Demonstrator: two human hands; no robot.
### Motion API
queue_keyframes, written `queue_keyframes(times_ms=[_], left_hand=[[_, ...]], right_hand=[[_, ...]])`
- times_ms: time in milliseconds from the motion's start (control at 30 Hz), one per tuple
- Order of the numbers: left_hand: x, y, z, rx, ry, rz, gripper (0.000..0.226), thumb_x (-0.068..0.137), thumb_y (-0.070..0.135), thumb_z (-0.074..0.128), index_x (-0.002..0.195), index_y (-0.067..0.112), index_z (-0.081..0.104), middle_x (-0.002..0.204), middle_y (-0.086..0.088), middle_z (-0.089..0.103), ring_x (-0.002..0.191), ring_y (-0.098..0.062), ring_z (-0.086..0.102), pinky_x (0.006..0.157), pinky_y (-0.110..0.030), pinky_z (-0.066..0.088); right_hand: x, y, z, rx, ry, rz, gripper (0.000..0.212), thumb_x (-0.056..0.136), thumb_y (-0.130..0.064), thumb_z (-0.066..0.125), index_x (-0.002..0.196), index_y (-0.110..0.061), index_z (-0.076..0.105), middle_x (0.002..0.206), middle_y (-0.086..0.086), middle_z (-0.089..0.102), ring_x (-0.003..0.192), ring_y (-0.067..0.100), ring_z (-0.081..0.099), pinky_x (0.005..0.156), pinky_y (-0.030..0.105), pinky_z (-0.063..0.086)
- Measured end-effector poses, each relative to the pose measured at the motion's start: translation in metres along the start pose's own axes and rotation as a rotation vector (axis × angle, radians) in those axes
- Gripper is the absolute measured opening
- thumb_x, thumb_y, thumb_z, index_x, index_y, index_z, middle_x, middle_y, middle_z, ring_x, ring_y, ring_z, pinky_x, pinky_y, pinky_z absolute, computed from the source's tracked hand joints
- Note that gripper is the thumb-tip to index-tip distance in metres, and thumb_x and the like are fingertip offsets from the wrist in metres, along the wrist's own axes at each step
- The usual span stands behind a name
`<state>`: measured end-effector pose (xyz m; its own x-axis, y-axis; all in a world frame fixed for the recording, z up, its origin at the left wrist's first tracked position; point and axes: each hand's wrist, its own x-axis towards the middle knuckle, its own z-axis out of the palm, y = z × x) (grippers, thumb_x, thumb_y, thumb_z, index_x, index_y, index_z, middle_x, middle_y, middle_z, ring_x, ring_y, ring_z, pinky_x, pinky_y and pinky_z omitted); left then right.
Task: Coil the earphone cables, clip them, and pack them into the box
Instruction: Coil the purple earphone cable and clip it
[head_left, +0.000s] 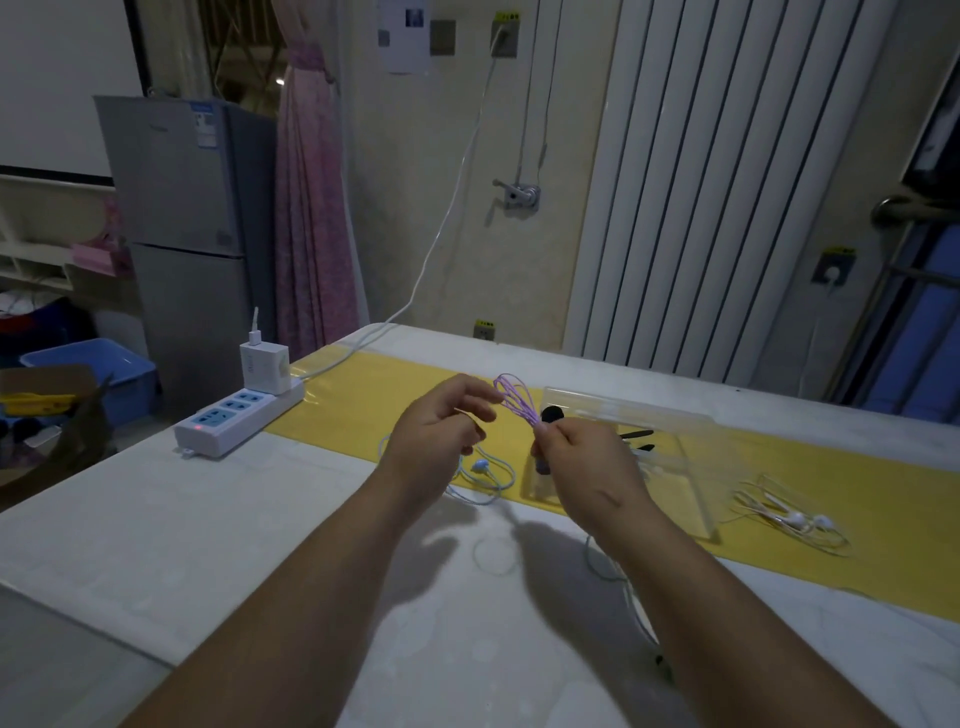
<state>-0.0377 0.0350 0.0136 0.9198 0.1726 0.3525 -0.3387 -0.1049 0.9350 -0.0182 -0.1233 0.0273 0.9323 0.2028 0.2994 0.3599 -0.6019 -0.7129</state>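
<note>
My right hand (582, 457) pinches the bottom of a coiled purple earphone cable (514, 397), whose loops stand up above the fingers. My left hand (441, 431) hovers just left of the coil, fingertips at its top loop, holding nothing that I can see. A light blue earphone (480, 465) lies loose on the table under my hands, its cable trailing toward me. A white earphone (795, 517) lies tangled at the right. A clear plastic box (649, 415) sits open behind my right hand, with black clips (636, 434) inside.
A yellow runner (831, 467) crosses the white table (260, 519). A white power strip (239, 415) with a charger plugged in sits at the left edge, its cable running to the wall. A radiator stands behind.
</note>
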Motion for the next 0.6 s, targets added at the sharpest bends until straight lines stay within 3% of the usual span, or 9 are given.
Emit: queue_keyframes(times_ms=[67,167,300,433,533,600], left_hand=[[-0.002,0.002,0.005,0.013,-0.112,-0.040,0.057,0.058,0.012,0.043,0.104,0.030,0.071,0.096,-0.003,0.064,0.076,-0.015,0.056,0.071,-0.031,0.046],[-0.007,-0.001,0.015,0.019,-0.218,-0.090,0.065,0.059,0.012,0.042,0.110,0.043,0.068,0.107,0.003,0.070,0.080,-0.014,0.061,0.074,-0.031,0.047],[-0.012,-0.001,0.030,0.034,-0.181,-0.116,0.056,0.056,0.012,0.039,0.098,0.024,0.074,0.093,0.001,0.073,0.072,-0.008,0.062,0.064,-0.023,0.046],[-0.013,-0.008,0.041,0.121,-0.135,-0.212,0.027,0.067,0.017,0.051,0.075,0.006,0.075,0.071,-0.010,0.068,0.060,-0.016,0.052,0.054,-0.025,0.040],[-0.014,-0.024,0.047,0.267,-0.161,-0.297,0.026,0.082,0.000,0.054,0.073,0.012,0.074,0.060,-0.006,0.063,0.051,-0.015,0.050,0.049,-0.022,0.038],[-0.014,-0.032,0.049,0.340,-0.201,-0.321,0.027,0.083,-0.004,0.055,0.075,0.013,0.075,0.057,-0.001,0.062,0.053,-0.013,0.054,0.052,-0.019,0.040]], right_hand=[[0.001,0.000,-0.007,-0.048,0.004,-0.015,0.037,0.099,-0.028,0.045,0.072,-0.013,0.065,0.080,0.006,0.070,0.078,0.025,0.061,0.069,0.034,0.043],[-0.009,0.002,-0.013,-0.101,-0.010,-0.039,0.037,0.099,-0.031,0.044,0.075,-0.013,0.067,0.073,0.001,0.064,0.071,0.021,0.055,0.061,0.030,0.037],[-0.036,0.007,-0.005,-0.098,-0.059,-0.004,0.036,0.100,-0.031,0.044,0.077,-0.014,0.066,0.079,0.005,0.066,0.077,0.023,0.058,0.066,0.033,0.040],[-0.061,0.017,0.008,-0.171,-0.117,-0.015,0.029,0.100,-0.022,0.038,0.098,-0.011,0.064,0.097,0.009,0.065,0.090,0.025,0.059,0.069,0.034,0.040],[-0.071,0.026,0.012,-0.398,-0.158,-0.049,0.021,0.100,-0.027,0.040,0.108,-0.019,0.058,0.103,0.005,0.064,0.091,0.020,0.060,0.065,0.031,0.033],[-0.074,0.034,0.012,-0.503,-0.149,-0.064,0.021,0.099,-0.028,0.040,0.117,-0.023,0.051,0.108,0.005,0.065,0.098,0.025,0.062,0.068,0.032,0.037]])
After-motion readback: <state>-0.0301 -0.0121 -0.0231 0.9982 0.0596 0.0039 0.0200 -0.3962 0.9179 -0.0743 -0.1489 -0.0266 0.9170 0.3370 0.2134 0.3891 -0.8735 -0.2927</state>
